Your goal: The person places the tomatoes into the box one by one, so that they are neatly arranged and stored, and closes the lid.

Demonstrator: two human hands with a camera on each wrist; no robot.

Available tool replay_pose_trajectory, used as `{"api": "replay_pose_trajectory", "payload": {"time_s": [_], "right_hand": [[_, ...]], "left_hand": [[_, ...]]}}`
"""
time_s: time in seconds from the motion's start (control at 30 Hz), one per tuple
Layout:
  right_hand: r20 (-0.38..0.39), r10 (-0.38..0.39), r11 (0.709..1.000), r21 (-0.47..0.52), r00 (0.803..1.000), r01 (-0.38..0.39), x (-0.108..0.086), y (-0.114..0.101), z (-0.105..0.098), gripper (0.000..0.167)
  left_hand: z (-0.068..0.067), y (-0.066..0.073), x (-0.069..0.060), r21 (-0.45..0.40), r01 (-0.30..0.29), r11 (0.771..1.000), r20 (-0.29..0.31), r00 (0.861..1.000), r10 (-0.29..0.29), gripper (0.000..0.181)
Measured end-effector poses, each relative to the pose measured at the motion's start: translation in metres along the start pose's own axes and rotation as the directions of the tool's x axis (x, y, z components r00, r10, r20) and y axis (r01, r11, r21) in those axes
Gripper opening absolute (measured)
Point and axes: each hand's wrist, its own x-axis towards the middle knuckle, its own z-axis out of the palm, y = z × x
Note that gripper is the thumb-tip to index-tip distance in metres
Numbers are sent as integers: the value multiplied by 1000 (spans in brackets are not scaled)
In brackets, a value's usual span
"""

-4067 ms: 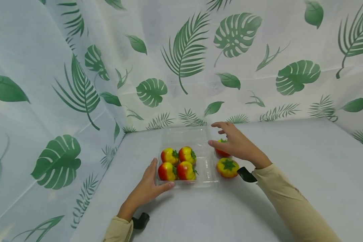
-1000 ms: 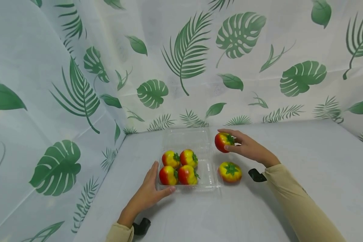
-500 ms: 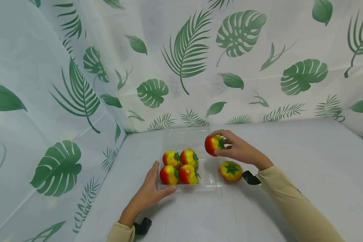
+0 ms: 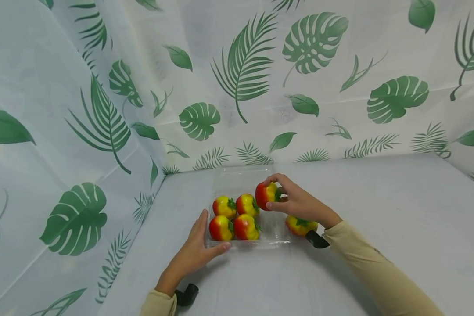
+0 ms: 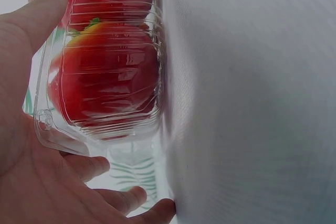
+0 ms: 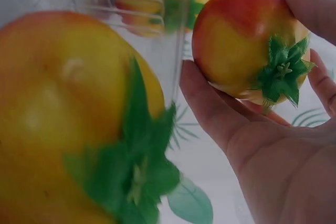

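In the head view my right hand point(image 4: 296, 201) holds a red-and-yellow tomato-like fruit point(image 4: 263, 195) above the right part of a clear plastic box point(image 4: 274, 237). Thumb and fingers grip its sides, its green leafy top point(image 6: 283, 72) turned toward the palm in the right wrist view. Several matching fruits point(image 4: 246, 227) sit in the left part of the box. My left hand point(image 4: 195, 248) rests at the box's near left corner, thumb along the front and fingers against the left side. In the left wrist view the lower fingers point(image 5: 126, 198) spread out.
Another such fruit point(image 4: 299, 225) lies on the white tabletop point(image 4: 253, 281) right of the box, partly behind my right wrist. The clear lid point(image 4: 242, 177) lies folded back behind the box. A leaf-printed curtain point(image 4: 245, 79) stands behind the table and on the left.
My right hand took hold of a fruit right of the box, lifted it and carried it left over the box. My left hand stays at the box's corner.
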Motion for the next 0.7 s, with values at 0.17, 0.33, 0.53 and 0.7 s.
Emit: {"api": "replay_pose_trajectory", "payload": {"time_s": [0.17, 0.33, 0.53, 0.7], "right_hand": [[9, -12, 998, -56, 1000, 13, 1, 1, 5, 57], [25, -31, 990, -133, 999, 35, 2, 1, 7, 64], [51, -25, 984, -175, 998, 33, 3, 1, 7, 56], [67, 0, 975, -222, 998, 15, 3, 6, 10, 53]], "left_hand": [[-1, 0, 1, 8, -2, 1000, 0, 1000, 2, 125], [-1, 0, 1, 21, 11, 1000, 2, 1000, -11, 125], [-2, 2, 0, 17, 3, 1000, 0, 1000, -3, 125], [-1, 1, 1, 12, 10, 1000, 4, 1000, -10, 125]]}}
